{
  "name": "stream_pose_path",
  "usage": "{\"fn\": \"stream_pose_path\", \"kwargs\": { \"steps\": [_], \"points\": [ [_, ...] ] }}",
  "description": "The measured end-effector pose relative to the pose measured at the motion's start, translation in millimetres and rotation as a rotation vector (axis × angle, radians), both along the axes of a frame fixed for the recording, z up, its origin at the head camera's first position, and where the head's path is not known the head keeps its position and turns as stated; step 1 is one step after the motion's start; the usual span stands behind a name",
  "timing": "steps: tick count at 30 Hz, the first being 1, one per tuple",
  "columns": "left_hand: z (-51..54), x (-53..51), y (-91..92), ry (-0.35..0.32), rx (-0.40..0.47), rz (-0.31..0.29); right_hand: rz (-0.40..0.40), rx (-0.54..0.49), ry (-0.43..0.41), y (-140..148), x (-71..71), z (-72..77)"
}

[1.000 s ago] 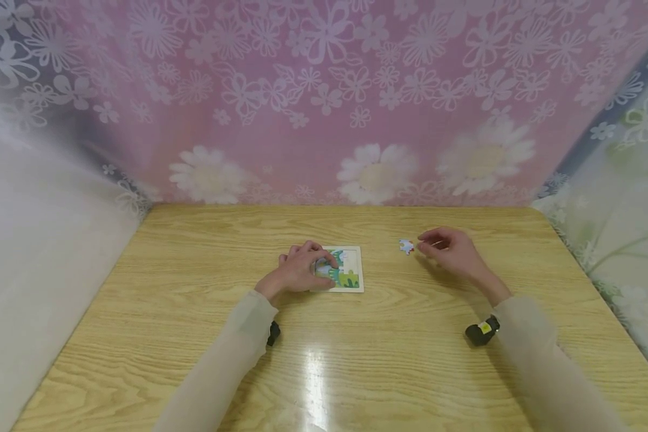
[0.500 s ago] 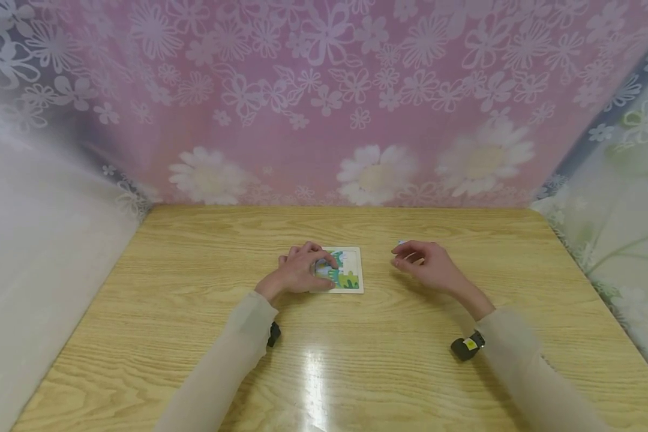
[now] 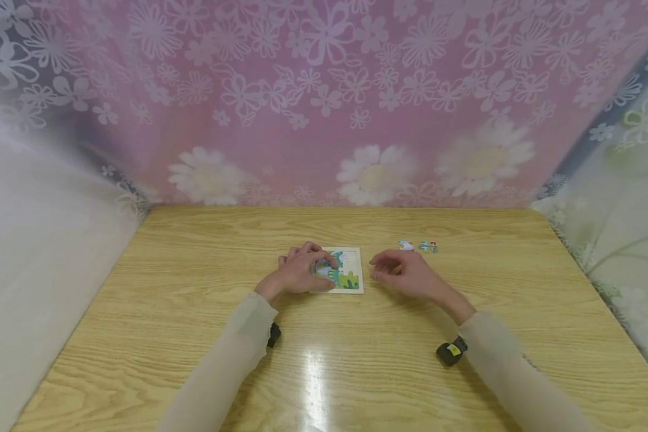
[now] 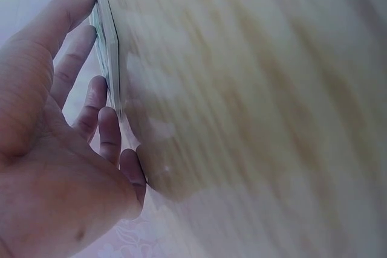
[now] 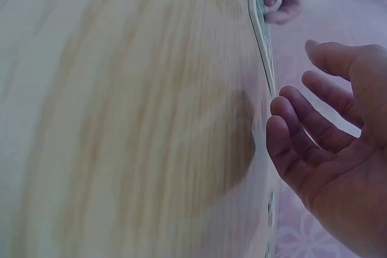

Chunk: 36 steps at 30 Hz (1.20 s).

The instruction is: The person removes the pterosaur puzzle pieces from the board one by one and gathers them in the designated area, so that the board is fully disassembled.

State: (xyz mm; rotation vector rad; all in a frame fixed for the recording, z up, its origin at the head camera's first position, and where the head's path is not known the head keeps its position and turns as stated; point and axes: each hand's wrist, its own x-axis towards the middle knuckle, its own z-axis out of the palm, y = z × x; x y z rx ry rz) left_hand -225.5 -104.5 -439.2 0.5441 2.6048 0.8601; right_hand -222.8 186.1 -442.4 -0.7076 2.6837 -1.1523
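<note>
Puzzle lies flat on the table, the left hand resting on its left part with fingers apart and bent. The right hand hovers just beside its right edge, thumb and fingers apart, loosely curved; two pieces lie beyond. Yellow label on the right wrist camera: unreadable.

We see the left hand resting on a small framed puzzle with a green picture, which lies on the wood-grained table. The right hand, its fingers loosely curved, is just beside the frame's right edge, and beyond it we see one loose piece and a second piece near a pink flowered backdrop.
</note>
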Motion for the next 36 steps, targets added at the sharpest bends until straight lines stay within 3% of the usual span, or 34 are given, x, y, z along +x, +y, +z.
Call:
{"fn": "stream_pose_path", "kwargs": {
  "steps": [14,21,26,36],
  "points": [
    [-0.2,-1.3,1.3,-0.004,-0.013,0.013,0.078,0.056,0.007,-26,-2.7,-4.5],
    [0.9,-2.4,2.8,-0.007,-0.022,0.017,0.086,0.146,0.025,-36,-4.5,-5.5],
    [-0.1,-3.4,3.3,-0.008,-0.02,0.025,0.091,0.157,0.032,-40,-2.7,-2.0],
    [3.3,-1.5,6.4,-0.017,-0.034,0.05,0.068,0.103,-0.081,-44,-3.8,-2.2]
  ]
}}
